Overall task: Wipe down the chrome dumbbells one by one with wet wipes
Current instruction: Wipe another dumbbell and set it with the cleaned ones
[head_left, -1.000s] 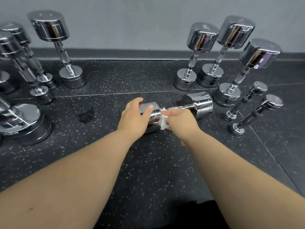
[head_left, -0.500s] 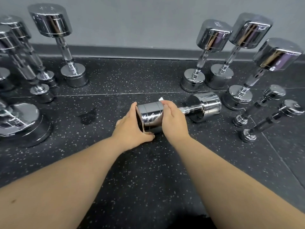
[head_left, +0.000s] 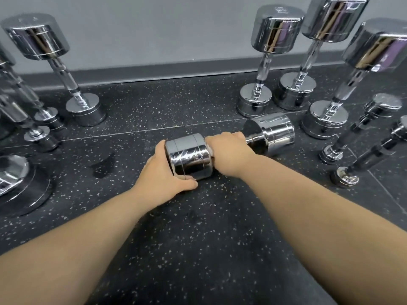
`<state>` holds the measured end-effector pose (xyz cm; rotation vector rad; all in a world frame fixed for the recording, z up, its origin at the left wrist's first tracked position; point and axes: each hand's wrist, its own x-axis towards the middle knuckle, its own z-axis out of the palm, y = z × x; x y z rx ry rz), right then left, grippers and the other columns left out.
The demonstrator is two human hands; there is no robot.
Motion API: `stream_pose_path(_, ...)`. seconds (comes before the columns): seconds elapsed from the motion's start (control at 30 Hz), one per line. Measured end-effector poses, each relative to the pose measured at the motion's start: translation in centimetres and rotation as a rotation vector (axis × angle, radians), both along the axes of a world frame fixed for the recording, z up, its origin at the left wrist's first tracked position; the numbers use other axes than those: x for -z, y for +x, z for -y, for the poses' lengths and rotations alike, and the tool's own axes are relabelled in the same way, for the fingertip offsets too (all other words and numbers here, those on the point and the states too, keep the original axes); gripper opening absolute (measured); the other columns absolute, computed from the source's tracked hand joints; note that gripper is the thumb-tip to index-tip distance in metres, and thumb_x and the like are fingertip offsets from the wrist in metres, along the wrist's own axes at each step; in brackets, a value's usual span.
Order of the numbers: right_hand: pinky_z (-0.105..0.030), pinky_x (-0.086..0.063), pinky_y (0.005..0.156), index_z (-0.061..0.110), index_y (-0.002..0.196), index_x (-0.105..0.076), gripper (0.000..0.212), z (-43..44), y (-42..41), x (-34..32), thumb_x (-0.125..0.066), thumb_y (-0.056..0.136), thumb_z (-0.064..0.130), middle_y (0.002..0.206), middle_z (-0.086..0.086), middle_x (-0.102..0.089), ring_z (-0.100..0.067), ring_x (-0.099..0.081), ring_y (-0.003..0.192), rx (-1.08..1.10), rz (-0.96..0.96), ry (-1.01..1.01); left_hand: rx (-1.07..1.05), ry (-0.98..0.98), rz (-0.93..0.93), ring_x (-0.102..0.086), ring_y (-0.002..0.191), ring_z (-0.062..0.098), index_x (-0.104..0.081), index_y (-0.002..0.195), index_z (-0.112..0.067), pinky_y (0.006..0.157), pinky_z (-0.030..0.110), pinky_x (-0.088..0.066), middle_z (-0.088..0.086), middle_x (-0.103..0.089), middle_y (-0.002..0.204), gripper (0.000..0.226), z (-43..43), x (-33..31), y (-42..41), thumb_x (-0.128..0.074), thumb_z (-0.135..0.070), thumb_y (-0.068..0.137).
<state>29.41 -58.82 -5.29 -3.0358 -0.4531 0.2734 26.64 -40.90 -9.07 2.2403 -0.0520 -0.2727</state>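
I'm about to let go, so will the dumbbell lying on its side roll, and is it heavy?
The lying dumbbell probably rolls once released: its round heads rest on flat floor, steadied only by the left hand and right hand. It likely feels heavy for its size, looking like solid chrome. The polished surface may be slippery.

The right hand (head_left: 231, 153) covers the handle of the dumbbell (head_left: 189, 157); left-edge weights (head_left: 13, 183) are cut off, the small pair (head_left: 357, 129) far right blurred

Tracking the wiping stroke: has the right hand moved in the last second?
Yes. The right hand slid along the handle toward the lying dumbbell's far head.
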Motion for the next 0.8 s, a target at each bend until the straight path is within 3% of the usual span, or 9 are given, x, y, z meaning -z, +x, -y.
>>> stream_pose_path(0.2,-0.034,-0.034,0.083,0.017,0.088,-0.052,0.021,2.3,-0.5,-1.9,-0.045,0.086,-0.003,0.077,0.008,-0.048,-0.024,-0.049,0.086,0.043,-0.043,0.267,-0.006,-0.096,0.067,-0.066,0.101,0.009,-0.03,0.125,-0.047,0.094,0.037,-0.052,-0.02,-0.058,0.118,0.103,1.7,-3.0,-1.2,-0.088,-0.045,0.04)
stream_pose_path(0.27,-0.031,-0.039,0.074,0.016,0.083,-0.054,0.018,3.6,-0.8,-3.3,-0.048,0.088,0.0,0.077,0.006,-0.051,-0.024,-0.054,0.085,0.056,-0.04,0.411,0.031,-0.077,0.153,-0.062,0.099,0.003,-0.03,0.102,-0.068,0.088,0.031,-0.052,-0.022,-0.055,0.113,0.089,3.0,-5.5,-1.5,-0.092,-0.034,0.048)
stream_pose_path(0.37,-0.022,-0.048,0.066,0.014,0.088,-0.063,0.004,6.7,-1.3,-5.6,-0.064,0.091,0.012,0.081,0.004,-0.063,-0.011,-0.061,0.076,0.119,-0.041,0.572,0.064,-0.051,0.276,-0.053,0.099,-0.001,-0.036,0.089,-0.065,0.078,0.023,-0.047,-0.021,-0.045,0.11,0.078,5.8,-9.4,-1.6,-0.093,-0.025,0.051)
stream_pose_path(0.43,-0.014,-0.046,0.054,0.006,0.085,-0.063,0.008,8.7,-2.2,-7.4,-0.067,0.086,-0.001,0.072,0.001,-0.062,-0.003,-0.059,0.062,0.291,-0.112,1.009,0.065,-0.061,0.304,-0.048,0.095,-0.008,-0.036,0.101,-0.058,0.071,0.013,-0.04,-0.019,-0.04,0.109,0.08,7.7,-11.0,-1.6,-0.092,-0.026,0.054)
stream_pose_path(0.5,-0.021,-0.057,0.069,0.001,0.095,-0.066,0.024,9.7,-3.3,-9.7,-0.062,0.076,-0.013,0.082,-0.01,-0.07,-0.016,-0.068,0.074,0.458,-0.213,1.748,0.039,-0.06,0.304,-0.044,0.092,-0.017,-0.029,0.136,-0.051,0.066,0.004,-0.036,-0.019,-0.037,0.113,0.104,9.8,-11.9,-1.4,-0.093,-0.027,0.058)
stream_pose_path(0.57,-0.031,-0.059,0.073,0.006,0.092,-0.069,0.012,8.6,-3.6,-11.5,-0.058,0.087,0.005,0.084,-0.009,-0.072,-0.018,-0.069,0.075,0.566,-0.077,2.062,-0.013,-0.14,0.267,-0.041,0.103,-0.013,-0.018,0.153,-0.04,0.08,0.005,-0.033,-0.016,-0.035,0.126,0.121,11.9,-12.9,-1.1,-0.093,-0.032,0.057)
stream_pose_path(0.63,-0.034,-0.051,0.062,0.02,0.064,-0.062,0.027,6.3,-3.1,-12.6,-0.058,0.088,0.033,0.063,0.005,-0.061,-0.018,-0.057,0.062,0.661,0.194,1.798,-0.078,-0.501,0.163,-0.048,0.116,0.001,-0.032,0.15,-0.031,0.095,0.021,-0.038,-0.014,-0.046,0.132,0.109,13.6,-14.2,-0.6,-0.087,-0.043,0.057)
stream_pose_path(0.73,-0.03,-0.032,0.06,0.024,0.056,-0.048,0.032,4.8,-1.8,-12.9,-0.06,0.085,0.025,0.053,0.012,-0.044,-0.014,-0.041,0.06,0.665,0.517,1.453,-0.239,-1.163,-0.035,-0.069,0.083,0.01,-0.067,0.107,-0.017,0.08,0.03,-0.052,-0.007,-0.072,0.092,0.037,15.2,-15.1,0.9,-0.066,-0.046,0.084)
stream_pose_path(0.8,-0.03,-0.033,0.059,0.025,0.064,-0.052,0.025,5.0,-1.4,-12.4,-0.055,0.088,0.021,0.056,0.013,-0.048,-0.012,-0.044,0.062,0.678,0.57,1.394,-0.309,-1.306,-0.145,-0.07,0.102,0.021,-0.069,0.117,-0.012,0.097,0.036,-0.05,0.003,-0.074,0.109,0.037,15.4,-14.5,2.2,-0.065,-0.034,0.087)
